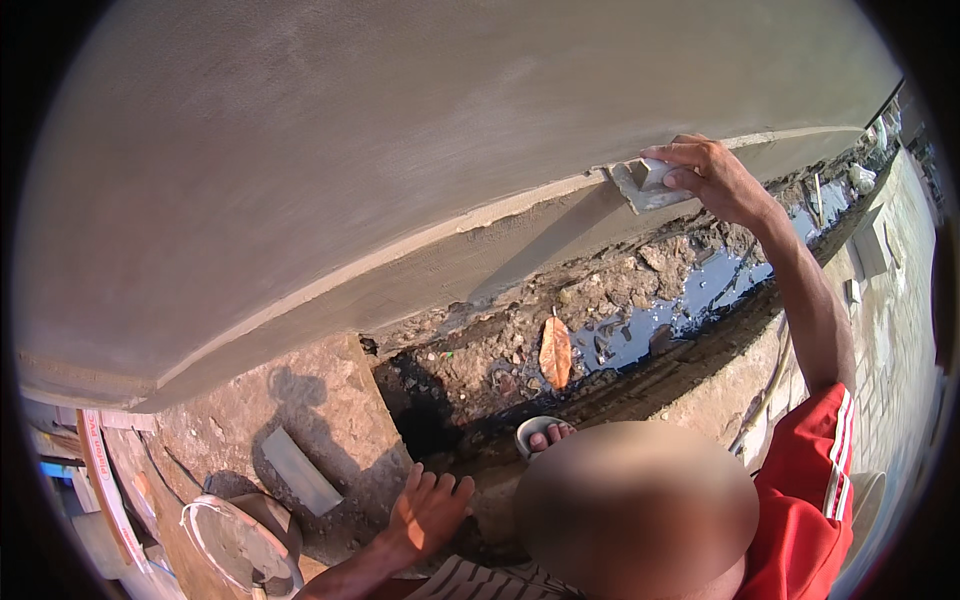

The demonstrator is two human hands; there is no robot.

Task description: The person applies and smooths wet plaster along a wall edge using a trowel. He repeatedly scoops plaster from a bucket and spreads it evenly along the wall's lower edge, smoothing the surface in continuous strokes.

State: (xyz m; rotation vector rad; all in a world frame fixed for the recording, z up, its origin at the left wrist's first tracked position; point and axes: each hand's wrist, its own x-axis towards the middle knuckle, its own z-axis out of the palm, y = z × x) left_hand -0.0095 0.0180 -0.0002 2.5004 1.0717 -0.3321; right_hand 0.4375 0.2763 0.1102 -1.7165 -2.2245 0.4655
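At the base of a large, smooth grey plastered wall (420,110), my right hand (705,175) grips a plastering trowel (645,188) with a flat grey plate and a block-like handle. Its plate is at the pale raised ridge (440,238) along the wall's lower band; whether it presses there I cannot tell. The trowel and arm cast a long shadow down the band. My left hand (430,512) is low in the view, fingers stretched out and holding nothing. It is nearest to the edge of a dark hole (420,405) in the ground; whether it rests on anything is unclear.
Dark water (690,295) lies in a muddy trench below the wall, with a dry brown leaf (555,352) on its bank. A foot (550,435) shows beside the trench. At lower left are a bucket (285,530), a grey slab (300,470) and a long strip (108,485).
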